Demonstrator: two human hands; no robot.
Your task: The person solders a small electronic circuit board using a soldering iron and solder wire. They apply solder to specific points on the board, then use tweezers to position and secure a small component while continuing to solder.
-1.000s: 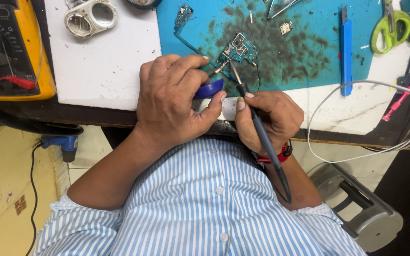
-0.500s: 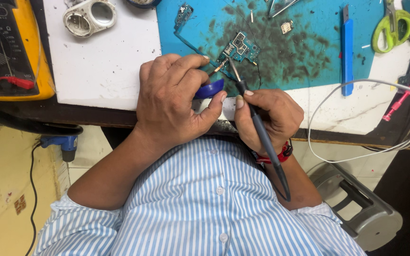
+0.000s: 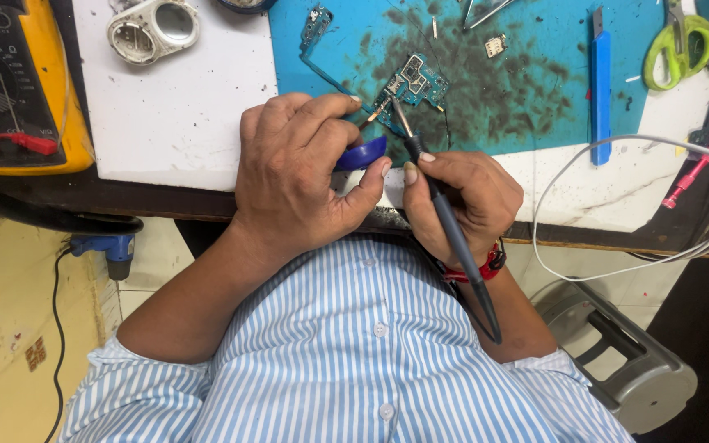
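Observation:
My right hand (image 3: 461,201) grips a dark soldering iron (image 3: 445,221) like a pen, its tip resting on a small teal circuit board (image 3: 412,84). The board lies on a stained blue work mat (image 3: 535,74). My left hand (image 3: 297,176) is curled beside it, fingers closed over a blue round object (image 3: 363,153), with a thin metal piece between fingertips reaching to the board's near edge.
A yellow multimeter (image 3: 18,90) sits at far left. A white plastic casing (image 3: 153,29) lies on the white surface (image 3: 174,123). A blue tool (image 3: 601,82), green scissors (image 3: 679,45), white cables (image 3: 617,148) and a pink pen (image 3: 691,176) lie to the right. A grey stool (image 3: 625,361) stands below.

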